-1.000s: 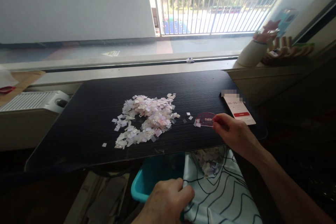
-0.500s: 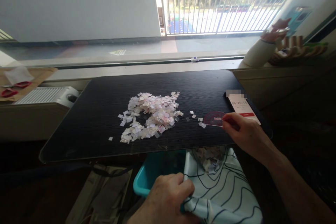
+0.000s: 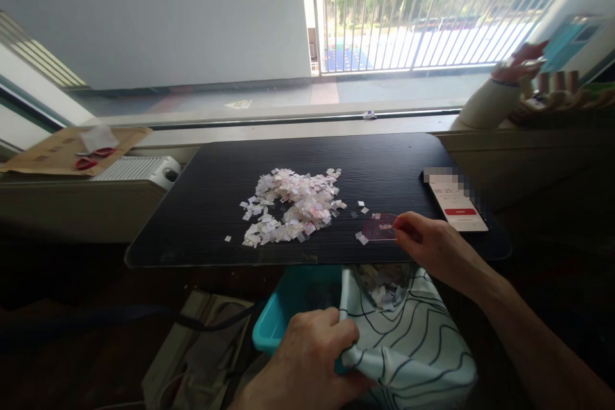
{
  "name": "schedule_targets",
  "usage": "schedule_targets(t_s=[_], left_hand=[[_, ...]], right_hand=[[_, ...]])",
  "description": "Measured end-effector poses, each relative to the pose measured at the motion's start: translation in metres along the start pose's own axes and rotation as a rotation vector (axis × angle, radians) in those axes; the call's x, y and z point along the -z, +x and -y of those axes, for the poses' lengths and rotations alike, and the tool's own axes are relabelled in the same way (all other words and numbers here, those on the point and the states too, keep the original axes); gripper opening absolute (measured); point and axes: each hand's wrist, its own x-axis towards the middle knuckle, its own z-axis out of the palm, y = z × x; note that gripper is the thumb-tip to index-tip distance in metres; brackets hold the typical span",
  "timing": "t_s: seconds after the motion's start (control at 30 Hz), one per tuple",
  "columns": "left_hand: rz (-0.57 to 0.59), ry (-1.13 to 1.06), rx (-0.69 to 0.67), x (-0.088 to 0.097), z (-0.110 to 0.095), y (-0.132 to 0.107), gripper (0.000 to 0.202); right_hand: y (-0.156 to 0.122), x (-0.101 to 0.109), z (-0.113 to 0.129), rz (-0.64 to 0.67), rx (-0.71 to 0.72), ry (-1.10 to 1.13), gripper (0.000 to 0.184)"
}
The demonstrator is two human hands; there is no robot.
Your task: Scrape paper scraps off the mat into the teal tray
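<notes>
My right hand (image 3: pixel 423 237) pinches a clear, pink-tinted curved plastic piece (image 3: pixel 377 229), perhaps a protractor, flat against the dark tabletop (image 3: pixel 192 205). A few small white paper squares (image 3: pixel 361 238) lie at its left edge. Left of it is a large pile of cut paper squares (image 3: pixel 307 195). Below the table edge, my left hand (image 3: pixel 319 339) is closed on the rim of a pale blue cloth (image 3: pixel 413 352) with dark wavy lines, beside a turquoise bin (image 3: pixel 273 314). More paper pieces (image 3: pixel 384 295) lie inside the cloth's opening. The left fingertips are partly hidden.
A phone (image 3: pixel 456 202) showing a timer lies at the table's right. Behind the table runs a window sill (image 3: pixel 288 125) with a white vase (image 3: pixel 487 102). Red-handled scissors (image 3: pixel 91 160) rest on brown paper (image 3: pixel 48 150) at left, near a white radiator (image 3: pixel 137 170).
My right hand has slid the plastic piece left and slightly toward the front edge, pushing a few paper squares along. My left hand keeps hold of the cloth. The view has shifted left.
</notes>
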Motion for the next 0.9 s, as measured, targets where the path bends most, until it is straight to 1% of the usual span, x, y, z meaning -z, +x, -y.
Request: schedule_targets(t_s=[0.13,0.27,0.33,0.4,0.47,0.63,0.7,0.8,0.9], left_hand=[[-0.001,0.012,-0.006,0.001,-0.006,-0.001,0.025],[0.007,0.019,-0.002,0.003,-0.012,-0.005,0.025],[0.009,0.018,0.001,0.002,-0.013,-0.007,0.025],[-0.004,0.029,-0.005,0.0,-0.013,-0.01,0.026],[-0.017,0.041,-0.025,-0.004,-0.012,-0.012,0.028],[-0.029,0.049,-0.051,-0.01,-0.009,-0.013,0.029],[-0.027,0.05,-0.05,-0.01,-0.008,-0.013,0.029],[-0.024,0.05,-0.046,-0.008,-0.007,-0.011,0.031],[-0.017,0.048,-0.044,-0.008,-0.006,-0.01,0.031]], right_hand=[[-0.007,0.0,0.002,-0.032,-0.002,0.013,0.014],[-0.014,0.002,0.006,0.04,0.043,-0.038,0.013],[-0.014,0.005,0.008,0.02,0.057,-0.064,0.013],[-0.012,0.006,0.011,-0.046,0.053,-0.081,0.015],[-0.008,0.003,0.015,-0.074,0.055,-0.109,0.018],[0.004,-0.005,0.025,0.039,0.092,-0.2,0.02],[0.006,-0.003,0.027,0.028,0.105,-0.222,0.019],[0.009,0.0,0.027,-0.029,0.097,-0.292,0.018],[0.012,0.0,0.026,0.008,0.087,-0.34,0.017]])
